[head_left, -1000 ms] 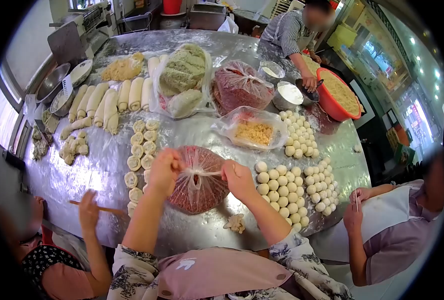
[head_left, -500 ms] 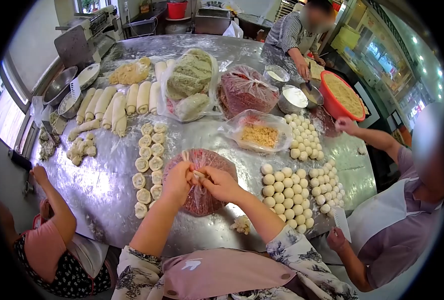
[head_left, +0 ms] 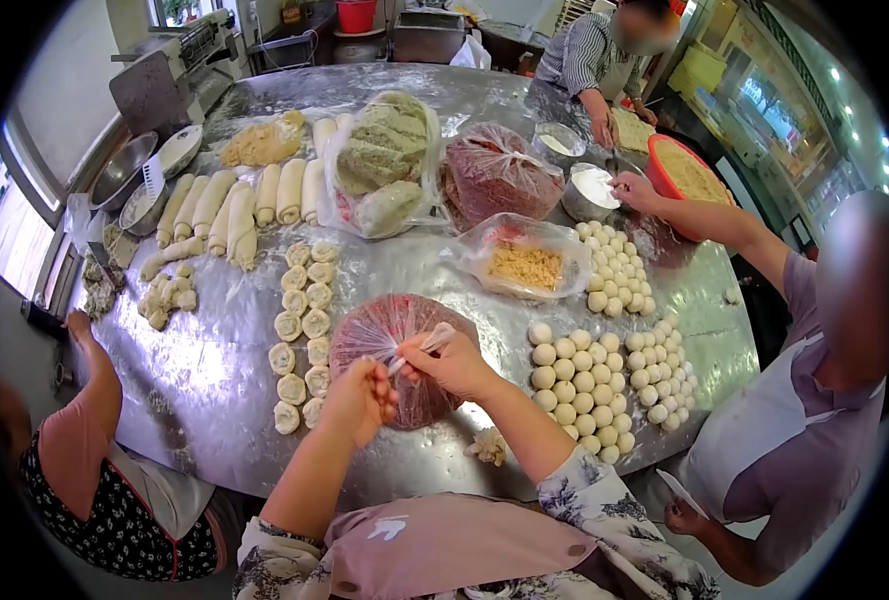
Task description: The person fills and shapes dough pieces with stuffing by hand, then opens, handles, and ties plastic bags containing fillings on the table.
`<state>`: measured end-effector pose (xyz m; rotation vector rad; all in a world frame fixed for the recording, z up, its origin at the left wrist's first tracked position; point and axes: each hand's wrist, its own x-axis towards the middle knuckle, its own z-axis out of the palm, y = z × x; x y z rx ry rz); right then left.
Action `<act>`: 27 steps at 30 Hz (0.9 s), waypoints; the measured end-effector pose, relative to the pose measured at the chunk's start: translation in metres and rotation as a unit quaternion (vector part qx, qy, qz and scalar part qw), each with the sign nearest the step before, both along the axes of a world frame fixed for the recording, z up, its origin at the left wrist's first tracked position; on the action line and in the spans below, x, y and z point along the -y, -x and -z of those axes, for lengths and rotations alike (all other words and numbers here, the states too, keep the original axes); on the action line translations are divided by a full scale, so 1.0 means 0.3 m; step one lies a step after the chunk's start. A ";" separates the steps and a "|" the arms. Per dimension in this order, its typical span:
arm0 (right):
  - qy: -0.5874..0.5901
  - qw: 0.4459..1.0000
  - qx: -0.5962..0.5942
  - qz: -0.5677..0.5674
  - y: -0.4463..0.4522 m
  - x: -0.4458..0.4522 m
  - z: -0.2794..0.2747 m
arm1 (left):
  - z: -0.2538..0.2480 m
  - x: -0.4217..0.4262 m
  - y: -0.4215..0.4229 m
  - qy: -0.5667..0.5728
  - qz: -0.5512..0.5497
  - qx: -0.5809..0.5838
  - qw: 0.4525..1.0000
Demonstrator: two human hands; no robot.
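Observation:
A clear plastic bag of reddish filling (head_left: 364, 335) sits on the metal table in front of me. My right hand (head_left: 449, 365) pinches the bag's twisted neck, which sticks up between the fingers. Just left of it, my left hand (head_left: 362, 400) is beside the neck with its fingers curled; whether they grip any plastic is hard to tell. Two columns of rolled dough pieces (head_left: 287, 325) lie to the left of the bag. A small dough scrap (head_left: 487, 447) lies to the right, near my right forearm.
White dough balls (head_left: 582, 385) stand in groups at right. Behind are a bag of yellow crumbs (head_left: 526, 265), another red bag (head_left: 502, 180), a greenish dough bag (head_left: 389, 150) and dough logs (head_left: 211, 205). A co-worker at right reaches toward a flour bowl (head_left: 592, 190); others stand left and far back.
The bag's opening, pulled apart between my hands earlier, is now gathered into a twisted neck. My left hand has dropped slightly below it. The co-worker at right has reached across to the flour bowl.

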<state>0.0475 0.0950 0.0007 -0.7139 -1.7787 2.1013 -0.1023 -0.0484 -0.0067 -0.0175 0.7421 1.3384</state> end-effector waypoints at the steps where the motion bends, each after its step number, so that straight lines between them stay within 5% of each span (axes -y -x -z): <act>1: -0.015 1.000 -0.001 -0.010 -0.005 -0.002 0.000 | -0.027 0.001 -0.024 0.037 -0.015 -0.088 0.995; 4: -0.089 0.995 -0.005 -0.038 -0.013 -0.016 -0.002 | -0.105 -0.020 -0.083 0.070 -0.089 -0.390 0.914; 6: -0.172 0.983 0.002 -0.056 -0.011 -0.026 -0.010 | -0.102 -0.059 -0.069 -0.013 -0.174 -0.612 0.771; 9: -0.320 0.944 0.031 -0.066 -0.007 -0.016 -0.040 | -0.051 -0.140 -0.034 -0.126 -0.044 -0.749 0.649; 12: -0.509 0.861 0.022 0.007 -0.013 -0.022 -0.006 | -0.020 -0.186 -0.026 -0.145 0.033 -0.717 0.681; 15: -0.575 0.814 0.004 0.085 0.003 -0.016 0.002 | -0.075 -0.210 -0.034 -0.075 0.081 -0.627 0.771; 16: -0.591 0.799 0.014 0.105 0.018 -0.025 0.022 | -0.052 -0.218 -0.033 -0.100 0.046 -0.685 0.720; 19: -0.622 0.771 0.015 0.134 0.040 -0.024 0.032 | -0.023 -0.218 -0.016 -0.125 -0.007 -0.724 0.678; 23: -0.620 0.772 -0.033 0.135 0.029 -0.041 0.041 | -0.052 -0.237 0.044 -0.161 0.092 -0.715 0.674; 27: -0.510 0.852 -0.061 0.103 0.002 -0.057 -0.005 | -0.106 -0.251 0.075 -0.133 0.200 -0.682 0.690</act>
